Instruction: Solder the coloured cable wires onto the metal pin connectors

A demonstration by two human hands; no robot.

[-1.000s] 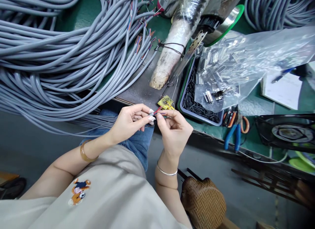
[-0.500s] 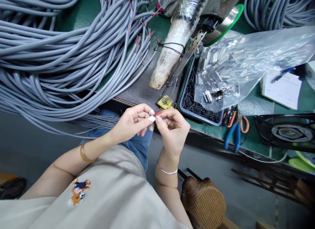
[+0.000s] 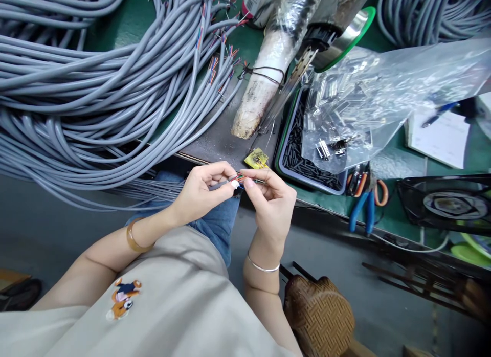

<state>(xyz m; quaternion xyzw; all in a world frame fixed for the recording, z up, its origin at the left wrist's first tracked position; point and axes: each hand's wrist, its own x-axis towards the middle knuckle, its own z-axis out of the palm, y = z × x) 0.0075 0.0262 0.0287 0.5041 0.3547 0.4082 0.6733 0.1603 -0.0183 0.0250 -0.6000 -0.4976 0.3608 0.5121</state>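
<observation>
Between my two hands runs the stripped end of a grey cable, its thin coloured wires fanned out in red, green, orange and blue. My left hand pinches the grey cable close to where the sheath ends. Thumb and forefinger of my right hand are closed on the wires. Just beyond the fingertips, a small yellow taped piece lies at the bench edge. A large bundle of grey cables is spread to the left, several with bare coloured wire ends.
A tray of short black tubes stands right of my hands, with a plastic bag of metal connectors over it. Blue-handled pliers lie at the bench edge. A white-wrapped rod points toward me. A woven-seat stool stands below.
My fingertips have shifted slightly along the cable end. More of the coloured wires, with green and blue, and the grey sheath now show between my hands.
</observation>
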